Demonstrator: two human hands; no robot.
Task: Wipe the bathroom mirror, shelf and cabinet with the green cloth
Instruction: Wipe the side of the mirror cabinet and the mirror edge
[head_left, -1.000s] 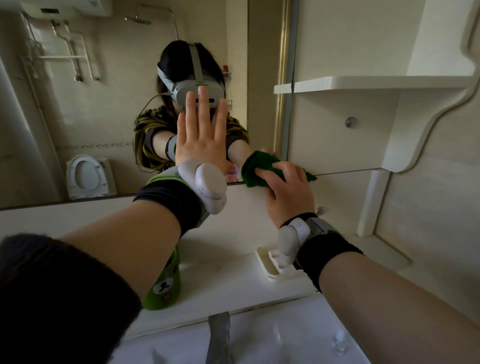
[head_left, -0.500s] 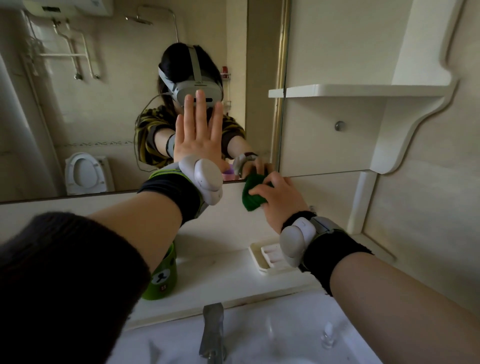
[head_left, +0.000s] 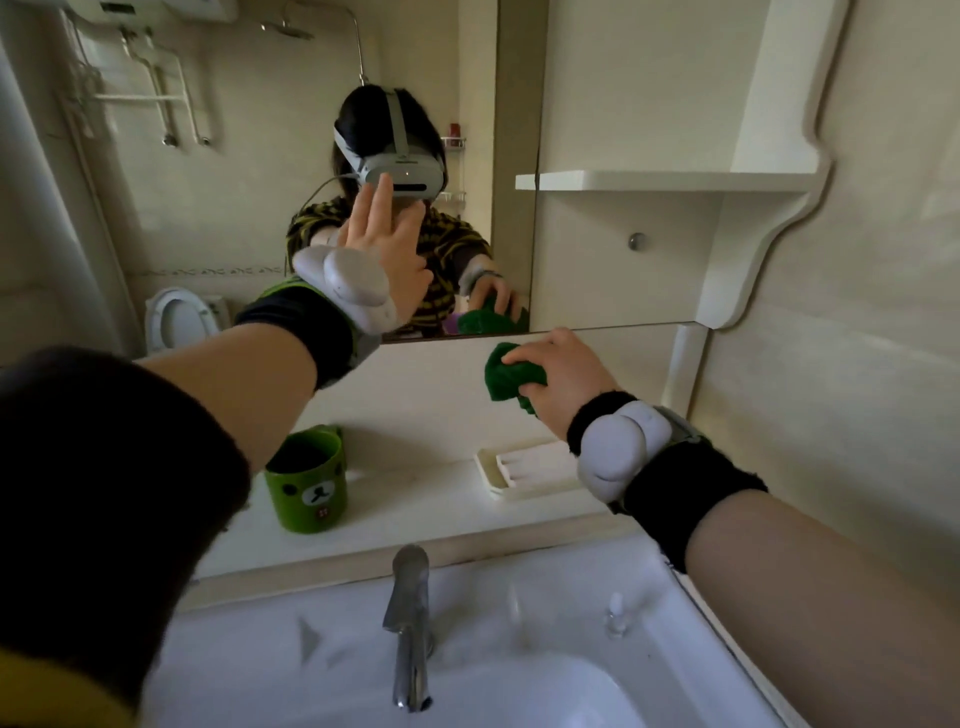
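Cloth work sits at the cream panel under the frameless wall mirror: the right hand is clenched around the bunched green cloth, just below the glass edge. The left hand is spread flat, fingers apart, at the mirror. Next, I'd guess, the white wall shelf needs a raised reach.

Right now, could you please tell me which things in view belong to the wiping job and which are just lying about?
Job: crumpled green cloth in right hand; wall mirror; white shelf; cream cabinet door.
Lying about: green bear mug; white soap dish; chrome tap.
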